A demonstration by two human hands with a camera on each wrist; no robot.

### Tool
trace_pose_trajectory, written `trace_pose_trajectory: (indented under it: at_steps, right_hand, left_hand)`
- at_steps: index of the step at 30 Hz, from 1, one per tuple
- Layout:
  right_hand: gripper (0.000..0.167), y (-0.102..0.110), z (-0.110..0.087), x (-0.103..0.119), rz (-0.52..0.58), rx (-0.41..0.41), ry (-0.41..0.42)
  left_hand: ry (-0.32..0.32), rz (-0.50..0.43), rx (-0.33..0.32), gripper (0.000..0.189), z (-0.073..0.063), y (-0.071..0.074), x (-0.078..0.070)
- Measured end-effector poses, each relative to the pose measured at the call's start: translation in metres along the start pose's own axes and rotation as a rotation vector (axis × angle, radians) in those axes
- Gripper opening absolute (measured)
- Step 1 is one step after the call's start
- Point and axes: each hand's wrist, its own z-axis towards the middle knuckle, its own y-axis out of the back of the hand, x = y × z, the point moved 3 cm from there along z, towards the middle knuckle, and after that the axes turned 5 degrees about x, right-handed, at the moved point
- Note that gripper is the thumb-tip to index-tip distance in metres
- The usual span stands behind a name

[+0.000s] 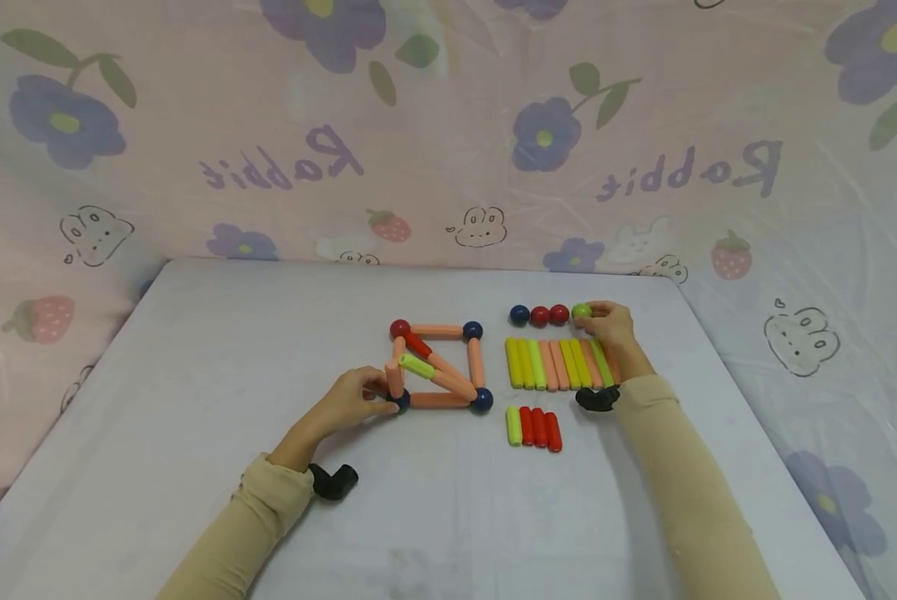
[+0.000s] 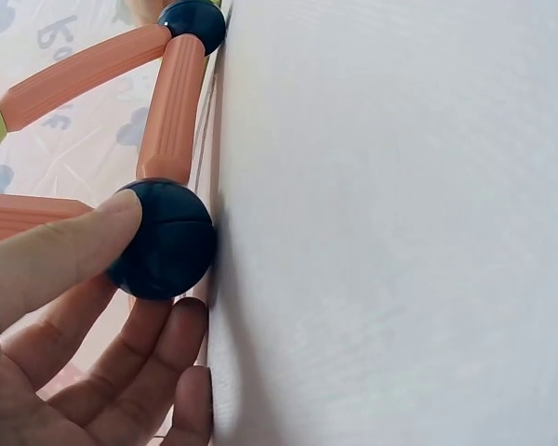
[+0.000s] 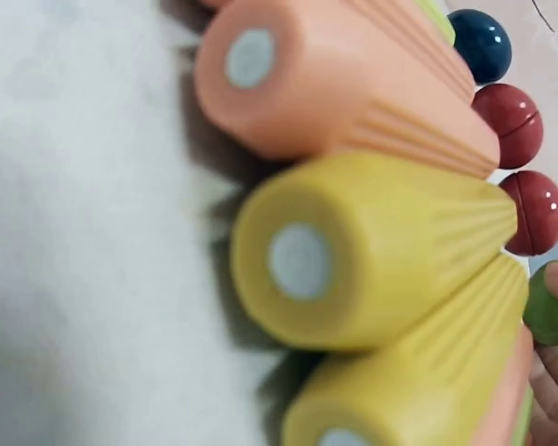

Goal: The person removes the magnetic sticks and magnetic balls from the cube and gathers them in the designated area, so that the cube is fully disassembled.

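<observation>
My left hand [image 1: 353,397] pinches a dark blue ball [image 2: 172,243] at the near left corner of a square frame of orange magnetic rods. From this ball one orange rod [image 1: 394,379] rises, and another orange rod [image 1: 441,401] runs along the front to a second blue ball [image 1: 482,400]. A red ball [image 1: 399,329] and a blue ball [image 1: 473,331] form the far corners. Two slanting lines of rods, one with a red rod [image 1: 418,345] and one with a lime rod [image 1: 416,366], reach towards the near right ball. My right hand [image 1: 612,327] holds a green ball [image 1: 582,311] between thumb and fingers.
Left of the green ball are a blue ball [image 1: 519,315] and two red balls [image 1: 540,316] in a row. Below it lies a row of yellow, lime and orange rods [image 1: 525,364], partly under my right wrist. Nearer are one lime rod [image 1: 514,426] and several red rods [image 1: 541,427].
</observation>
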Motion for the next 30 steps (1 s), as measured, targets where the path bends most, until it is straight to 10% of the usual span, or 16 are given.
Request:
trace_pose_trajectory:
  at_steps: [30]
  right_hand:
    - [0.054, 0.001, -0.004, 0.005, -0.118, -0.042, 0.078]
  left_hand:
    - [0.014, -0.044, 0.021, 0.032, 0.002, 0.001, 0.002]
